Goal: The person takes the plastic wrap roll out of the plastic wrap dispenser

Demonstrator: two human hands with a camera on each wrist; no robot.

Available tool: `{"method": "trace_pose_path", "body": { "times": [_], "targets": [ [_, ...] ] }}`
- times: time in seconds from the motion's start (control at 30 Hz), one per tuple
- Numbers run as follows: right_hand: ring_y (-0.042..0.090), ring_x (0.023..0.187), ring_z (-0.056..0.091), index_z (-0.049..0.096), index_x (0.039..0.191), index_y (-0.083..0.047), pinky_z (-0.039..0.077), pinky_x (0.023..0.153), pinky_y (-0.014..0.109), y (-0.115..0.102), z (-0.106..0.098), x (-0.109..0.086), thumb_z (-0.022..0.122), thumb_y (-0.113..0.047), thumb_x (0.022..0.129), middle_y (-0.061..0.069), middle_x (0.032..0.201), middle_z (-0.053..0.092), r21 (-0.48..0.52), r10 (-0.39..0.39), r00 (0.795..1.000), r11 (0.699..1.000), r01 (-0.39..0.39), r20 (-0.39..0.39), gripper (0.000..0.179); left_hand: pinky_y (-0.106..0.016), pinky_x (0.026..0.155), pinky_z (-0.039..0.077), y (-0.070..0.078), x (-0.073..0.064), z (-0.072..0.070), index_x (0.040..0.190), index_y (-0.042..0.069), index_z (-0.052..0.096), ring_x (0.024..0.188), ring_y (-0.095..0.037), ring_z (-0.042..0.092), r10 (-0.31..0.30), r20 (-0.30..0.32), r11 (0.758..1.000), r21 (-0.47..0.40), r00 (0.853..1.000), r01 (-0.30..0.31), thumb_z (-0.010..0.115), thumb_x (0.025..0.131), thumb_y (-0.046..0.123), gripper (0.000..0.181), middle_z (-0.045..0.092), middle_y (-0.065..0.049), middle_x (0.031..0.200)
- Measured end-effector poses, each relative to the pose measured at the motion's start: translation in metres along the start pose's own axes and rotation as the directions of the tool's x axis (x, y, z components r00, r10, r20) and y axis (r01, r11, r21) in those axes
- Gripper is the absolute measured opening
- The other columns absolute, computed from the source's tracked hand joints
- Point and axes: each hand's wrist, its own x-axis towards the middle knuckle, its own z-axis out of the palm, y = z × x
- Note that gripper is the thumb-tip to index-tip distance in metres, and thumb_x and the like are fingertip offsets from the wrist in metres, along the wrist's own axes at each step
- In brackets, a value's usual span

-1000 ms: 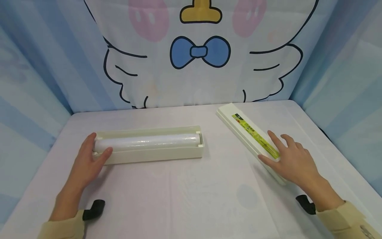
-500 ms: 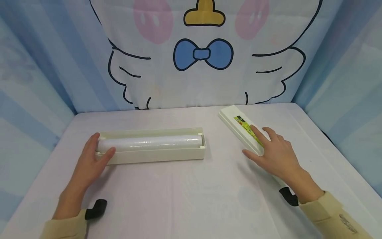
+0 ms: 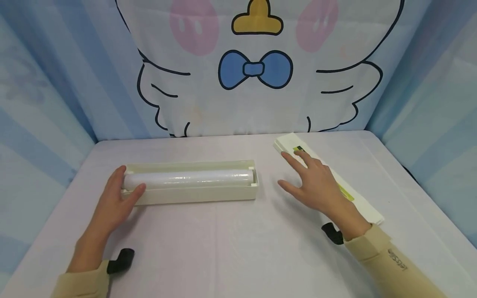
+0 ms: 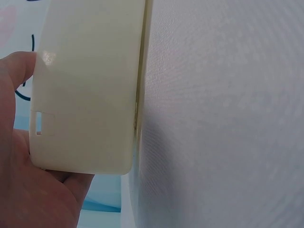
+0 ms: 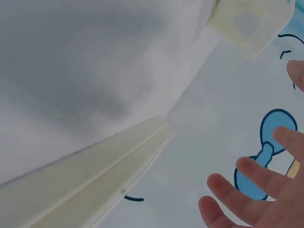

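Observation:
A cream dispenser box (image 3: 193,194) lies across the table with a roll of clear film (image 3: 188,179) in it. My left hand (image 3: 126,185) grips the box's left end, thumb on the front wall and fingers round the back. The left wrist view shows that box end (image 4: 90,95) held against my palm (image 4: 28,190). The box's cream lid (image 3: 359,203), with a green and yellow label, lies slanted at the right. My right hand (image 3: 294,171) is over the lid's far end with straight, spread fingers (image 5: 256,190) and holds nothing. Beside those fingers the right wrist view shows the lid's edge (image 5: 95,175).
A pale cloth covers the table (image 3: 231,248). Blue striped curtains with a cartoon bow stand close at the back (image 3: 255,70) and on both sides. A gap of bare cloth separates the box's right end from the lid.
My right hand has moved from the lid's near end up along it to its far end, leftward toward the box. My left hand and the box have stayed put.

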Motion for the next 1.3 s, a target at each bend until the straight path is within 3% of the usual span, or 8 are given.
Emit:
{"method": "trace_pose_path", "body": {
  "times": [0.2,0.37,0.63,1.0,1.3],
  "targets": [
    [0.044,0.13,0.048,0.04,0.157,-0.021,0.038,0.106,0.06,-0.021,0.012,0.022,0.068,-0.04,0.095,0.018,0.15,0.045,0.063,-0.071,0.997,0.996,0.07,0.023,0.07,-0.07,0.113,0.012,0.001,-0.001,-0.001,0.158,-0.006,0.003,0.146,-0.053,0.009,-0.027,0.003,1.0,0.003,1.0,0.027,0.051,0.105,0.046,0.088,0.005,-0.033,0.162],
    [0.04,0.127,0.051,0.042,0.155,-0.023,0.043,0.102,0.057,-0.039,0.019,0.037,0.066,-0.04,0.097,0.013,0.148,0.049,0.119,-0.126,0.991,0.985,0.122,0.032,0.066,-0.07,0.113,0.012,0.0,-0.001,0.0,0.159,-0.005,0.004,0.147,-0.053,0.009,-0.025,0.004,1.0,-0.004,1.0,0.025,0.051,0.105,0.045,0.088,0.005,-0.033,0.162],
    [0.036,0.126,0.052,0.05,0.151,-0.022,0.045,0.099,0.055,-0.058,0.026,0.05,0.067,-0.04,0.097,0.009,0.143,0.055,0.129,-0.203,0.979,0.972,0.197,0.035,0.06,-0.069,0.113,0.012,-0.002,0.0,-0.001,0.158,-0.006,0.006,0.147,-0.053,0.01,0.007,-0.005,1.0,-0.01,1.0,-0.007,0.053,0.104,0.044,0.087,0.007,-0.033,0.162],
    [0.034,0.122,0.055,0.063,0.14,-0.019,0.046,0.095,0.054,-0.067,0.034,0.06,0.068,-0.036,0.096,0.008,0.13,0.065,0.156,-0.295,0.954,0.946,0.286,0.043,0.047,-0.068,0.114,0.012,-0.005,0.0,-0.003,0.159,-0.005,0.004,0.147,-0.052,0.009,0.008,0.004,1.0,-0.013,1.0,-0.008,0.053,0.104,0.043,0.087,0.005,-0.032,0.162],
    [0.031,0.126,0.052,0.072,0.128,-0.02,0.037,0.101,0.059,-0.071,0.035,0.073,0.071,-0.035,0.094,0.002,0.122,0.071,0.171,-0.3,0.944,0.946,0.275,0.138,0.038,-0.066,0.115,0.013,-0.006,0.0,-0.005,0.159,-0.006,0.005,0.148,-0.051,0.01,0.017,0.004,1.0,-0.011,1.0,-0.017,0.054,0.104,0.042,0.088,0.006,-0.032,0.163]
  ]
}}
